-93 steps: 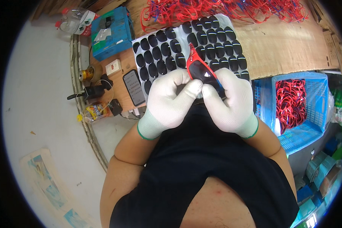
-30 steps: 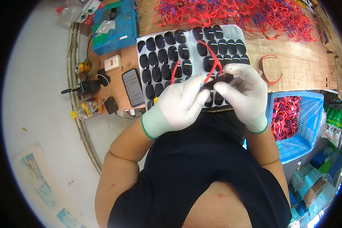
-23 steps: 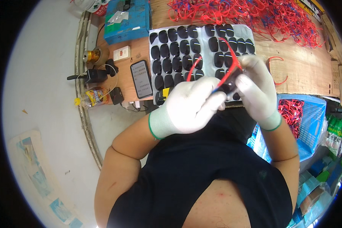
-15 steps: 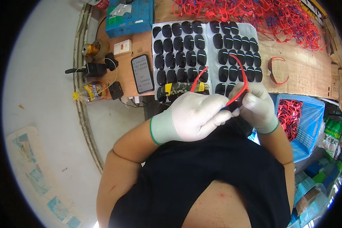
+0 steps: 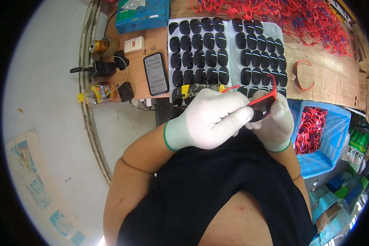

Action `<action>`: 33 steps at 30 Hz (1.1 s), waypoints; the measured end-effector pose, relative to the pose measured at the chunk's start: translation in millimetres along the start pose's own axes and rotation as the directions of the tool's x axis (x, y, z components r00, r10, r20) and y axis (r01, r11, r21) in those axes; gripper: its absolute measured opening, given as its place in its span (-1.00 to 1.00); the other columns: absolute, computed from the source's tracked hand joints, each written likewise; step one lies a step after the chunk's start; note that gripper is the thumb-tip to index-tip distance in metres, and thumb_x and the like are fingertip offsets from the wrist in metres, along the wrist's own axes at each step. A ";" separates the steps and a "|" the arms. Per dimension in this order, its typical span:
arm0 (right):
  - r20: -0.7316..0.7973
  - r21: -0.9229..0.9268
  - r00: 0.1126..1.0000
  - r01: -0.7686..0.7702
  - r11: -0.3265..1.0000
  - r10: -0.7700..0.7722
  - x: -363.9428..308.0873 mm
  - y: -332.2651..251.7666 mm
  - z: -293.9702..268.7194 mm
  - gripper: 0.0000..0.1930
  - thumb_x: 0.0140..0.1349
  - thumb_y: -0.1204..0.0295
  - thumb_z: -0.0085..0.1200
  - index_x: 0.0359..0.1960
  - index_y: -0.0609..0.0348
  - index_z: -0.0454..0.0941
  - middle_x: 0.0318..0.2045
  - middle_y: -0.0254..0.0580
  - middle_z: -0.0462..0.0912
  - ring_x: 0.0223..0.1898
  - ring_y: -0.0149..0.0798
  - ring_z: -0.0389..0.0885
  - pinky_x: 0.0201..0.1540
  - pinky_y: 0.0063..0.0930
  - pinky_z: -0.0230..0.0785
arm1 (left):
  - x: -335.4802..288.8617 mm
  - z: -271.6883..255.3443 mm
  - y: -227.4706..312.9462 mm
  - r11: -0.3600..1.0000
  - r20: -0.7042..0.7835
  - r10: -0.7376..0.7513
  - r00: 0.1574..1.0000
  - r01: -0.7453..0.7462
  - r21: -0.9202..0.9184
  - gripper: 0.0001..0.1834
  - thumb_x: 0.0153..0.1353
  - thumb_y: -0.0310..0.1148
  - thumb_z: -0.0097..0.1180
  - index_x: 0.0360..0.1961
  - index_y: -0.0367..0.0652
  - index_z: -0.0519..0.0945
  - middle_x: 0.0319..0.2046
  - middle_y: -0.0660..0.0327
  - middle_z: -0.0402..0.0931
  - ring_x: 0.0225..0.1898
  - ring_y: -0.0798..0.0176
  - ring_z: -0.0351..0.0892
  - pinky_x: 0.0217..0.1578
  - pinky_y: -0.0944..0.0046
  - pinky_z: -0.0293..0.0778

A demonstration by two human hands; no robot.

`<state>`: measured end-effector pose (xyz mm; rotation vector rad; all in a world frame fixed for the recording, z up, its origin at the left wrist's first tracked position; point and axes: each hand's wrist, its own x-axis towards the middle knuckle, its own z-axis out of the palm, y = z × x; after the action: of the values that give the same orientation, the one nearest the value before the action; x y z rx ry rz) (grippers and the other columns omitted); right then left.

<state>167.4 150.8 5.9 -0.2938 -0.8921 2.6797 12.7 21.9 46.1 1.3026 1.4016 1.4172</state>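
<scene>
Between my two white-gloved hands is a pair of red-framed sunglasses (image 5: 261,107) with a dark lens showing. My left hand (image 5: 215,119) is closed on one side of the frame, thumb and fingers pinching it. Around the other side, my right hand (image 5: 279,119) is closed, its fingers partly hidden behind the lens. One red temple arm rises above the right hand; the other pokes out past the left. Rows of loose dark lenses (image 5: 199,59) lie on a white sheet (image 5: 231,61) just beyond my hands.
A red pair of glasses (image 5: 298,76) lies right of the sheet, below a heap of red frames (image 5: 283,24). A blue crate (image 5: 332,127) holds more frames. To the left are a phone (image 5: 156,74), a small white box (image 5: 134,44), a blue box (image 5: 143,16) and a bottle (image 5: 101,92).
The sunglasses have tilted, so the temple arms sit lower and a dark lens shows more. My right hand has shifted slightly down and left; both hands keep their grip.
</scene>
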 end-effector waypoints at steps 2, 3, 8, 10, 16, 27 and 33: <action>0.032 -0.013 0.999 -0.021 1.000 0.022 -0.5 -0.2 -2.0 -0.61 0.34 0.22 0.13 -0.20 0.45 0.56 -0.47 -0.09 0.57 -0.50 -0.32 0.49 -0.41 -0.44 0.35 | -2.1 0.3 0.2 0.997 -0.009 -0.026 1.000 0.025 -0.072 -0.78 0.40 -0.49 -0.06 -0.35 -0.32 0.59 -0.68 0.25 0.53 -0.67 0.38 0.56 -0.62 0.40 0.41; 0.036 -0.026 0.999 -0.028 0.999 0.029 -0.3 -0.9 -1.5 -0.62 0.34 0.23 0.13 -0.21 0.45 0.56 -0.47 -0.09 0.56 -0.50 -0.32 0.49 -0.40 -0.44 0.34 | -2.4 0.5 -0.2 0.993 -0.012 -0.036 0.999 0.035 -0.108 -0.78 0.40 -0.49 -0.06 -0.35 -0.33 0.59 -0.68 0.25 0.53 -0.67 0.39 0.56 -0.61 0.41 0.42; -0.261 -0.204 0.954 -0.204 0.957 0.148 7.9 -10.6 9.6 -0.72 0.35 0.29 0.10 -0.31 0.33 0.58 -0.53 -0.24 0.55 -0.52 -0.42 0.46 -0.40 -0.54 0.30 | -7.2 6.4 -10.1 0.989 -0.142 -0.027 0.989 0.047 0.139 -0.81 0.35 -0.47 0.06 -0.45 -0.21 0.56 -0.65 0.21 0.53 -0.68 0.25 0.56 -0.60 0.28 0.43; -0.291 -0.198 0.938 -0.250 0.948 0.187 9.1 -12.0 9.6 -0.72 0.34 0.29 0.11 -0.32 0.32 0.58 -0.54 -0.28 0.55 -0.54 -0.44 0.46 -0.41 -0.56 0.29 | -5.5 9.0 -12.3 0.892 -0.141 0.182 0.973 -0.103 0.439 -0.82 0.29 -0.49 0.11 -0.50 -0.18 0.54 -0.68 0.20 0.48 -0.70 0.17 0.54 -0.64 0.24 0.42; -0.304 -0.207 0.944 -0.199 0.958 0.131 5.5 -14.5 7.0 -0.75 0.34 0.32 0.06 -0.36 0.31 0.56 -0.55 -0.27 0.54 -0.56 -0.42 0.45 -0.41 -0.55 0.29 | -2.4 16.3 -6.1 0.892 -0.082 0.193 0.978 -0.140 0.429 -0.89 0.31 -0.49 0.06 -0.38 -0.22 0.55 -0.64 0.21 0.50 -0.65 0.14 0.55 -0.58 0.24 0.47; -0.147 -0.117 0.989 -0.035 0.993 0.017 -5.2 -2.8 3.8 -0.73 0.31 0.30 0.08 -0.31 0.33 0.56 -0.54 -0.27 0.51 -0.49 -0.44 0.41 -0.36 -0.53 0.25 | -10.7 1.7 -4.3 0.960 0.081 -0.273 0.959 0.277 -0.045 -0.73 0.48 -0.38 -0.13 -0.28 -0.31 0.55 -0.53 0.22 0.56 -0.53 0.38 0.57 -0.44 0.36 0.52; -0.215 -0.430 0.976 -0.136 0.893 0.045 -7.3 -15.5 14.7 -0.79 0.24 0.42 0.20 -0.20 0.34 0.60 -0.43 -0.29 0.61 -0.39 -0.48 0.51 -0.26 -0.57 0.35 | -10.3 2.2 1.0 0.976 0.044 -0.207 0.977 0.209 -0.059 -0.63 0.46 -0.35 -0.08 0.18 -0.34 0.39 -0.39 0.19 0.59 -0.45 0.38 0.59 -0.40 0.37 0.51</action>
<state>173.4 152.0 27.6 -0.7083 -1.4478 2.4364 17.1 12.3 45.2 1.1018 1.4122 1.2793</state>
